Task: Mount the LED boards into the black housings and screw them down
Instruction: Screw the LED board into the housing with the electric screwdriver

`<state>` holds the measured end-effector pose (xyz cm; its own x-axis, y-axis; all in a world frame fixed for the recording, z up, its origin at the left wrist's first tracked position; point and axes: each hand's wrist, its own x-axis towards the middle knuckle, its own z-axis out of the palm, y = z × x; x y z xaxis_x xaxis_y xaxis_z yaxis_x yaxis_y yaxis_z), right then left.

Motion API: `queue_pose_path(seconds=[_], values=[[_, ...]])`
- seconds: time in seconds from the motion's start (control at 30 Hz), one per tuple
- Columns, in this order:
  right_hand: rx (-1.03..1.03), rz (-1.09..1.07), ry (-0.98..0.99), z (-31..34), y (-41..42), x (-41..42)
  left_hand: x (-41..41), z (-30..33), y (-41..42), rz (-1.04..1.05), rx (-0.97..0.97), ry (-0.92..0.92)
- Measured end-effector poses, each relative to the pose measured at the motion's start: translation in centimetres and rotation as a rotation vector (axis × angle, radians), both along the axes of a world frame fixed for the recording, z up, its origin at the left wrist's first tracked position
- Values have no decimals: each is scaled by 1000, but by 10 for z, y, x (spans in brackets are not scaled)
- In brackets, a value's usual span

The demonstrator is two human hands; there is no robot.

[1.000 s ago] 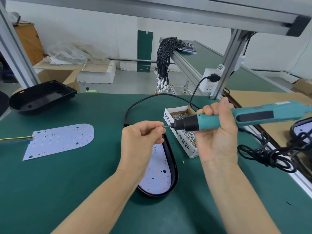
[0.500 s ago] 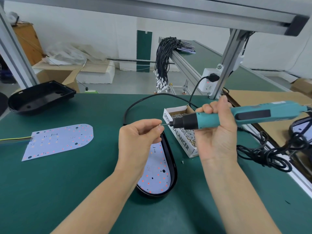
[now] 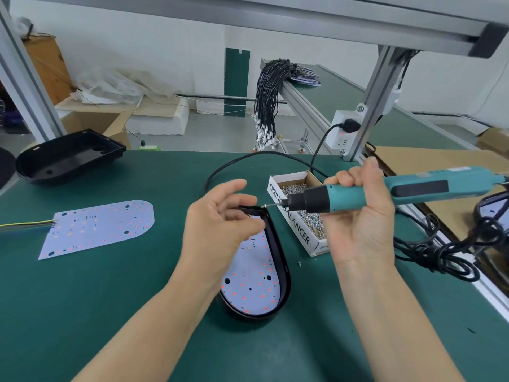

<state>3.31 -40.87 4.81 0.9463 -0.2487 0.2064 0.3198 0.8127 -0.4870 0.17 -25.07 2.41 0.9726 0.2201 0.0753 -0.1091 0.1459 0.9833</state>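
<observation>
At the middle of the desk, toward its near edge, one black housing lies with an LED board seated inside it. Long axis of both runs from the near edge away toward the far edge, tilted slightly; rounded end faces the near edge, square end faces away, partly hidden under the left hand.

No screw heads can be made out on the seated board at this resolution; count of fastened points: cannot tell.

Right hand grips a teal electric screwdriver, held roughly level above the desk, bit pointing left. A small screw sits on the bit tip, just above the housing's far right corner. Left hand is loosely open beside the tip, fingers relaxed, holding nothing that I can see.

Judgement: a screw is loaded and not yet driven; the tool must be turned down to a board hole.

Remaining work, as visible:
- Second LED board lies bare near the left edge, long axis across the desk, rounded end toward the centre, wires leaving its square end toward the left edge.
- Empty black housing at the far left corner, open side up, well apart from that board.

Screw supply: open cardboard box just right of the housing in work, full of screws. One loose screw lies on the desk between box and housing.

Estimate: first unit mid-fastening, second unit not started.
</observation>
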Motion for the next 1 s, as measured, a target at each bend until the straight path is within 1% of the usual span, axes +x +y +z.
queue_pose_path(seconds=[0.07,0.1,0.17,0.27,0.33,0.4,0.53,0.7,1.0], values=[[0,11,3,-1,-3,-3,-1,2,13,144,36,-23],[-13,13,11,-3,-5,-5,-1,0,20,222,52,-1],[-58,18,40,-10,-7,-11,-1,-7,32,306,89,124],[-101,41,96,-24,-8,-22,-5,-20,32,206,108,334],[-122,51,122,-33,-8,-29,-6,-27,26,121,129,402],[-145,58,143,-39,-7,-34,-4,-33,22,83,164,439],[-179,73,169,-45,-4,-38,0,-37,20,69,271,477],[-229,83,190,-51,-1,-39,2,-36,20,73,306,460],[-257,115,206,-56,0,-40,4,-39,20,67,281,434]])
